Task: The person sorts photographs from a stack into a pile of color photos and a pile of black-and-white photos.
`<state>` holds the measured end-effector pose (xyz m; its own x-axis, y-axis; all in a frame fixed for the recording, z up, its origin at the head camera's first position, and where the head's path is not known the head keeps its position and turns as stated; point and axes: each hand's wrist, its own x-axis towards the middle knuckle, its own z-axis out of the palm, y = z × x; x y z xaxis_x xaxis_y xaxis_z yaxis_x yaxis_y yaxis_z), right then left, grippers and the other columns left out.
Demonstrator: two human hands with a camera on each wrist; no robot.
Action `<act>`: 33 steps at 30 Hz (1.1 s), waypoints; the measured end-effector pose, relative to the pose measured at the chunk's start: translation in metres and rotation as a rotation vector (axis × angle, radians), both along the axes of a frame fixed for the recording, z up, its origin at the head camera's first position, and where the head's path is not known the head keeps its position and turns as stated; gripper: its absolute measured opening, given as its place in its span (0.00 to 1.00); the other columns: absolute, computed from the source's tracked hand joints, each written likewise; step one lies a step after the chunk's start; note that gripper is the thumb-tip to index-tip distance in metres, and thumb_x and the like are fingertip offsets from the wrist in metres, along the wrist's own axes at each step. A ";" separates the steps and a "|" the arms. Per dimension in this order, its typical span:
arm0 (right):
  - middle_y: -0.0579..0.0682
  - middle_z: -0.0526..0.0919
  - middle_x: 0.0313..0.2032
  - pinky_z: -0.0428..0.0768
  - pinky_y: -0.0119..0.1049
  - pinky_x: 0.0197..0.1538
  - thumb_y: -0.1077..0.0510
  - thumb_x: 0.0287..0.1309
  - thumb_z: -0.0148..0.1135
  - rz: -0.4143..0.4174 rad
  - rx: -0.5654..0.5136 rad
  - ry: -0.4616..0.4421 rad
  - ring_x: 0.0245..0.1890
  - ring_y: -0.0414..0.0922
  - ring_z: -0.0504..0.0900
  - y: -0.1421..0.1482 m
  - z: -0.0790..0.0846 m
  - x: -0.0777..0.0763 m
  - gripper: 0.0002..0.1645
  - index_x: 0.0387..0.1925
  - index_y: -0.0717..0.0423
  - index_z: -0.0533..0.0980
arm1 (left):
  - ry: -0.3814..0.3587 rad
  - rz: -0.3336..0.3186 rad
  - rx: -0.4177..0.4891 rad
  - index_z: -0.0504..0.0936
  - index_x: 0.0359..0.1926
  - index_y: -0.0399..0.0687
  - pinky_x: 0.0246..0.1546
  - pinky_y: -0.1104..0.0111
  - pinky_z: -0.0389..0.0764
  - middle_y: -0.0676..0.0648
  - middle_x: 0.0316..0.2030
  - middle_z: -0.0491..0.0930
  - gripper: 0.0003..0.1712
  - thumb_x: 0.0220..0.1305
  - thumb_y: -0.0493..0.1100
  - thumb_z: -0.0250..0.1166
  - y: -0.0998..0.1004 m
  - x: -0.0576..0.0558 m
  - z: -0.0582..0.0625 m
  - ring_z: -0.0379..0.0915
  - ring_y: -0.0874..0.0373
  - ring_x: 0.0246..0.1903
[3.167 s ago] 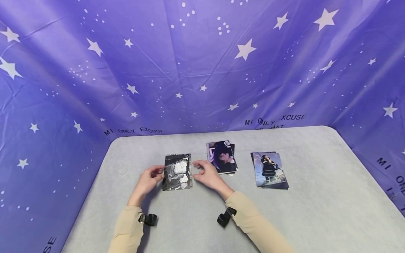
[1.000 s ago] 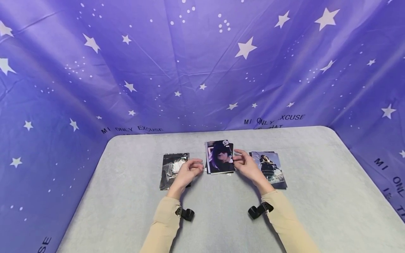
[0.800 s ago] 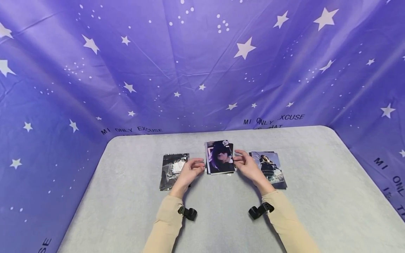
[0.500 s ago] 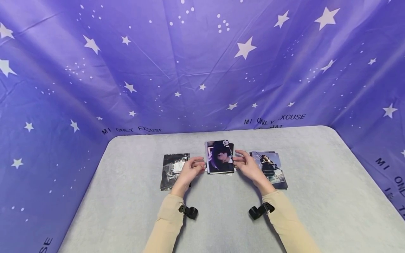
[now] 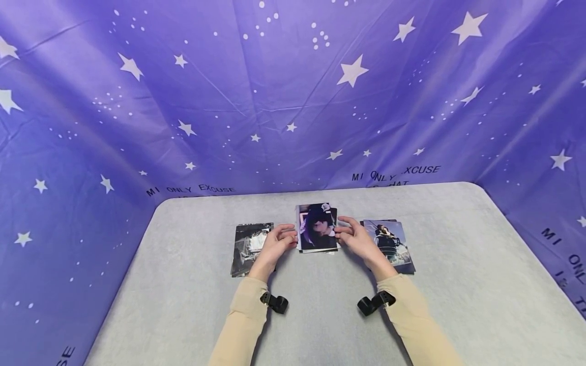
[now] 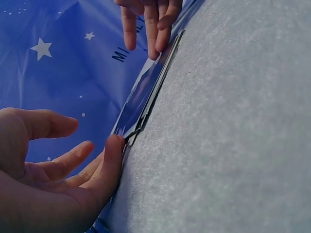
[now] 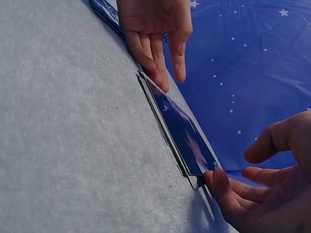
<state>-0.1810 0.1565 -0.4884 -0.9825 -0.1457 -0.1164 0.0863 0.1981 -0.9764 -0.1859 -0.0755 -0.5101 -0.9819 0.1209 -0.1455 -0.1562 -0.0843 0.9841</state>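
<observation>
Head view: middle photo stack [image 5: 317, 226] between both hands [image 5: 274, 247] [image 5: 359, 241], probably in contact.

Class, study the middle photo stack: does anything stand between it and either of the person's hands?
Nothing visible does. The left hand and right hand are right at opposite edges of the middle photo stack. The left stack and right stack lie off to the sides, not between.
</observation>
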 end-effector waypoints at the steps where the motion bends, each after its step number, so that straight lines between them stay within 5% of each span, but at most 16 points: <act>1: 0.76 0.73 0.52 0.77 0.27 0.40 0.74 0.59 0.44 -0.002 -0.008 -0.001 0.50 0.60 0.77 0.000 0.000 0.000 0.31 0.65 0.76 0.57 | 0.002 0.002 0.001 0.69 0.57 0.21 0.43 0.66 0.82 0.27 0.47 0.77 0.24 0.57 0.23 0.51 0.000 0.000 0.000 0.77 0.57 0.35; 10: 0.77 0.71 0.54 0.78 0.28 0.44 0.74 0.59 0.43 -0.009 -0.068 -0.015 0.49 0.56 0.78 0.002 -0.002 0.002 0.31 0.66 0.76 0.56 | -0.015 -0.017 0.035 0.67 0.57 0.19 0.46 0.62 0.81 0.24 0.46 0.75 0.23 0.58 0.23 0.51 -0.003 0.004 0.005 0.77 0.57 0.35; 16: 0.75 0.73 0.53 0.78 0.29 0.46 0.74 0.59 0.44 -0.030 -0.109 -0.044 0.42 0.43 0.79 0.002 -0.004 0.004 0.32 0.66 0.76 0.56 | -0.044 -0.003 0.091 0.68 0.54 0.20 0.43 0.67 0.82 0.35 0.36 0.79 0.22 0.56 0.21 0.51 -0.002 0.005 0.000 0.77 0.59 0.31; 33: 0.64 0.77 0.43 0.78 0.26 0.35 0.74 0.52 0.55 -0.046 -0.171 -0.077 0.30 0.35 0.77 0.003 -0.013 0.011 0.35 0.64 0.76 0.59 | -0.064 -0.003 0.107 0.68 0.55 0.22 0.36 0.70 0.82 0.42 0.32 0.75 0.27 0.51 0.18 0.59 0.003 0.010 -0.002 0.75 0.58 0.30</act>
<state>-0.1700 0.1598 -0.5018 -0.9777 -0.1245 -0.1693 0.1676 0.0239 -0.9856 -0.1761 -0.0723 -0.5125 -0.9707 0.1419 -0.1937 -0.2186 -0.1880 0.9576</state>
